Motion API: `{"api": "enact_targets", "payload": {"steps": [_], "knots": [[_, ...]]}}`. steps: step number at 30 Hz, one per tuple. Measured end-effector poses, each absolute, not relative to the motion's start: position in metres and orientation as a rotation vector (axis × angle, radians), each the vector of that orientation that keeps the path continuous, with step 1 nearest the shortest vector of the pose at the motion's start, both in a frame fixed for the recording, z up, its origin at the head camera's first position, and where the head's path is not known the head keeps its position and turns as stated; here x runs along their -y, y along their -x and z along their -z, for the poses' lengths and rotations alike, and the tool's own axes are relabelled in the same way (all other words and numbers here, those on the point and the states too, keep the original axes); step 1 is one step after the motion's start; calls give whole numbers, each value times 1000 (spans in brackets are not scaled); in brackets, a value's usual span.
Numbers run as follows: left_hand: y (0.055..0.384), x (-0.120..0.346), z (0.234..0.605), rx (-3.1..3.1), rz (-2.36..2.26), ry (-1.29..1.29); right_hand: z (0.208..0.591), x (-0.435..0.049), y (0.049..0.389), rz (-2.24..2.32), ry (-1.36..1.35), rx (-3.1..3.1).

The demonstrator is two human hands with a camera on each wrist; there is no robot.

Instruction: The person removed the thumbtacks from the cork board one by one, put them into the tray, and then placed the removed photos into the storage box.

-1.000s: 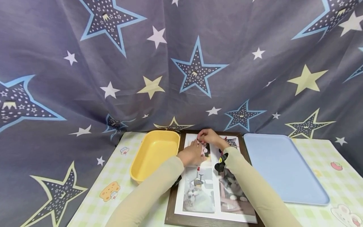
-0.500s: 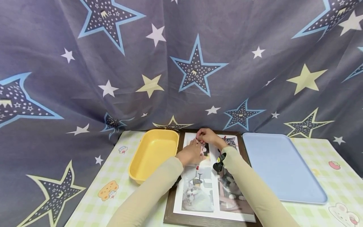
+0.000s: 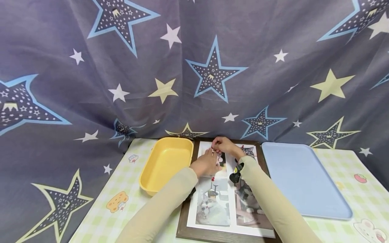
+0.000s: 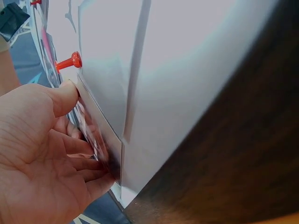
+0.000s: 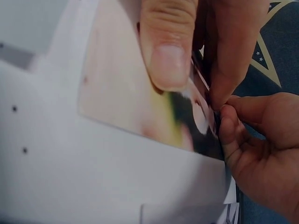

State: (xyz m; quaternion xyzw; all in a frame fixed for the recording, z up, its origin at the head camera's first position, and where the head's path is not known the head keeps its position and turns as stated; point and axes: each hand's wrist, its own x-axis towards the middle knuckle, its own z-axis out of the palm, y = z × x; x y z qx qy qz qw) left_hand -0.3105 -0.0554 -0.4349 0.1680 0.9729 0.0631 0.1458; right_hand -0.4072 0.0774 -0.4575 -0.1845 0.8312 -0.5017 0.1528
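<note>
My sleeves [image 3: 162, 199] are cream; I see a pink-and-black photo [image 5: 117, 88], red pin [image 4: 71, 61], white board [image 3: 232, 209], brown frame [image 3: 183, 219], yellow tub [image 3: 170, 162], blue tray [image 3: 304, 179], green-and-white checked tablecloth [image 3: 94, 219] and purple-grey curtain [image 3: 255, 40] with blue and yellow stars [image 3: 214, 77].

A pale photo [image 5: 119, 100] with yellow and dark patches lies upper left on the white face of a brown-framed board [image 3: 209, 235]. The left hand [image 3: 207, 163] presses it, thumb on its face; the right hand [image 3: 224, 145] pinches a small, mostly hidden thing [image 3: 213, 148] at its top edge.
</note>
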Motion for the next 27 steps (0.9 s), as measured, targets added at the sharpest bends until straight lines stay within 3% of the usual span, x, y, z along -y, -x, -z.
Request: {"api": "enact_targets", "payload": {"steps": [27], "knots": [[312, 52, 436, -2814, -71, -480, 451, -75, 404, 1358, 493, -2425]]}}
